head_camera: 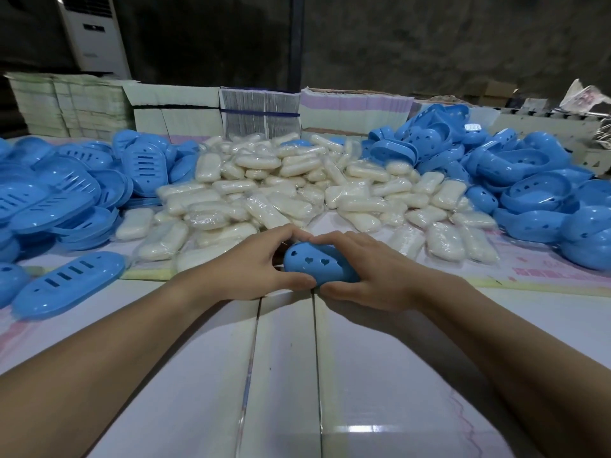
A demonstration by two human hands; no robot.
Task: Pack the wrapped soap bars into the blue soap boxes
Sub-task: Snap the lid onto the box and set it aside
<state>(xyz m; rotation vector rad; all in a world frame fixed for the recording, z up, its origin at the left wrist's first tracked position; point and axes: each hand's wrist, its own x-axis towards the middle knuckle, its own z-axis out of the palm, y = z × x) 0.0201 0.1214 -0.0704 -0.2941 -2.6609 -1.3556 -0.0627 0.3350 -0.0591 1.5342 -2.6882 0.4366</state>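
Note:
A blue soap box [317,264] with heart-shaped holes lies in the middle of the table, dome side up. My left hand [254,266] grips its left end, fingers curled over the far edge and thumb at the near edge. My right hand [360,269] grips its right end the same way. What is inside the box is hidden. Behind it spreads a big heap of wrapped white soap bars [281,186]. A single blue slotted tray [69,282] lies at the near left.
Piles of blue slotted trays [66,186] fill the left side and piles of blue box lids with holes [512,180] fill the right. Stacks of flat cartons [172,107] and bundled paper [259,110] stand along the back. White glossy sheets [291,375] cover the near table.

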